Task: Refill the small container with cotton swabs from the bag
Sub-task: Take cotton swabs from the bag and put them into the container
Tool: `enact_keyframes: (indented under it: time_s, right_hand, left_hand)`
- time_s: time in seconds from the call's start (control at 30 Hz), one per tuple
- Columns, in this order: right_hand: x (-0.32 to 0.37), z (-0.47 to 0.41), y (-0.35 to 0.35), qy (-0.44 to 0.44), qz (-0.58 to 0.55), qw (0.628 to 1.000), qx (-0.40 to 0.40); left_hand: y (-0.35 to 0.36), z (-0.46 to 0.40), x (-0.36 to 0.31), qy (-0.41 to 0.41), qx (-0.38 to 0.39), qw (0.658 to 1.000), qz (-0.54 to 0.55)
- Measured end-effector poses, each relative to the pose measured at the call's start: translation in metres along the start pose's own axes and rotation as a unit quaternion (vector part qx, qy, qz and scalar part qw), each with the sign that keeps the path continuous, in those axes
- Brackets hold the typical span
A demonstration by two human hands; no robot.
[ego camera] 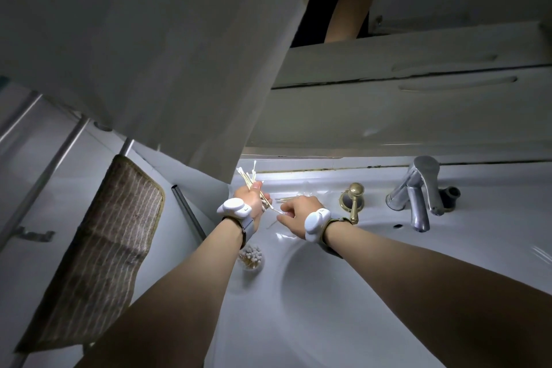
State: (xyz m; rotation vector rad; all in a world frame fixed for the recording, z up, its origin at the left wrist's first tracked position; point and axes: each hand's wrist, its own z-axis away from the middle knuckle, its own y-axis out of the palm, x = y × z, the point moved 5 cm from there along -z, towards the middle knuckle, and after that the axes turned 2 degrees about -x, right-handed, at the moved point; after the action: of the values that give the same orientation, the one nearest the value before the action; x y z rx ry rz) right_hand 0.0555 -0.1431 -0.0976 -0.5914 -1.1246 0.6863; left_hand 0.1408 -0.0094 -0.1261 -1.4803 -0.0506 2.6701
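- While the wide white ceramic washbasin (pixel 298 293) takes up the lower half of the view, the work sits on its back ledge, so any swab that slips is likely to roll toward the bowl; keeping both hands over the flat ledge looks wise.
- Hanging at the left, the brown ribbed towel (pixel 98 263) is well apart from the hands and needs no attention.
- At the right of the ledge stand the chrome mixer tap (pixel 418 191) and the small brass lever handle (pixel 354 197), the lever just beside the right wrist; the elbow should stay clear of it.
- The left hand (pixel 251 200) is clenched round a loose bundle of wooden-stemmed cotton swabs (pixel 249 178), tips fanning upward; squaring the stems into one direction before lowering them would ease entry.
- The right hand (pixel 298 213) has its fingers curled and seems to pinch one stray swab near the left hand's bundle; feeding it in alongside the others is the step in hand, I judge.
- The small clear round container (pixel 251 258), already partly filled with upright swabs, stands on the ledge below the left wrist, near the bowl's rim.
- The bag cannot be made out clearly.
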Motion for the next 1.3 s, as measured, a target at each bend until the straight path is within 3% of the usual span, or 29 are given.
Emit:
enact_keyframes:
  time_s: [0.23,0.4,0.6,0.7,0.87,0.97,1.2,1.3]
  right_hand:
    - [0.006,0.005,0.002,-0.022,-0.040,0.999,0.012]
    - [0.020,0.003,-0.004,-0.061,-0.025,0.998,0.000]
    - [0.016,0.003,-0.002,-0.068,-0.021,0.997,0.020]
    - [0.008,0.004,-0.004,-0.018,-0.064,0.998,0.015]
    - [-0.004,-0.005,-0.021,0.110,-0.127,0.981,-0.098]
    - [0.000,-0.014,-0.031,0.140,-0.169,0.967,-0.127]
    - [0.014,-0.033,-0.039,0.132,-0.243,0.956,-0.101]
    - [0.013,-0.040,-0.040,0.132,-0.200,0.970,-0.050]
  left_hand:
    - [0.013,0.011,-0.009,-0.019,0.001,0.996,0.090]
    - [0.019,0.014,-0.008,-0.036,0.014,0.997,0.074]
    - [0.019,0.019,-0.008,0.000,0.043,0.999,0.004]
    - [0.020,0.020,-0.005,0.007,0.064,0.998,-0.017]
    - [0.022,0.023,0.000,-0.003,0.108,0.991,-0.077]
    - [0.027,0.027,0.000,-0.007,0.134,0.986,-0.102]
    - [0.038,0.041,-0.001,-0.009,0.193,0.975,-0.110]
    - [0.038,0.045,0.000,-0.018,0.205,0.970,-0.131]
